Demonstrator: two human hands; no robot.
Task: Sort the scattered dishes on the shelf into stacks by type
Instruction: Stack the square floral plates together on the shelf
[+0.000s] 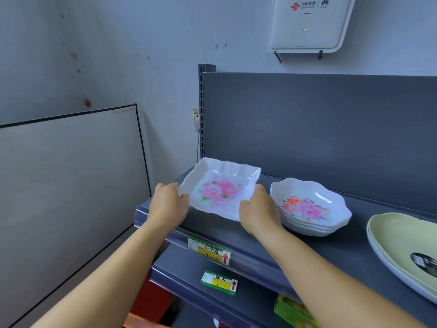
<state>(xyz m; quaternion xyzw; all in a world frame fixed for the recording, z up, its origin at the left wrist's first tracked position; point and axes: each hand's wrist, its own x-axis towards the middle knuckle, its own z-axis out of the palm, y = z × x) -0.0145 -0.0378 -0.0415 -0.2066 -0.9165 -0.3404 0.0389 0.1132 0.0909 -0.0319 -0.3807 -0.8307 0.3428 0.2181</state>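
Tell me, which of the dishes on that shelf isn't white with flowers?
The pale green dish at the far right, partly cut off by the picture's edge. The square dish held in both hands and the scalloped bowls beside it are white with floral prints.

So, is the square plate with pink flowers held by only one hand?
No, both the left hand and the right hand hold the square plate, one at each side edge.

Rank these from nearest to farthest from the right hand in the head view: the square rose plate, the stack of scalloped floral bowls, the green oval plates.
1. Square rose plate: gripped by the right hand at its right edge.
2. Stack of scalloped floral bowls: just right of that hand.
3. Green oval plates: far right on the shelf.
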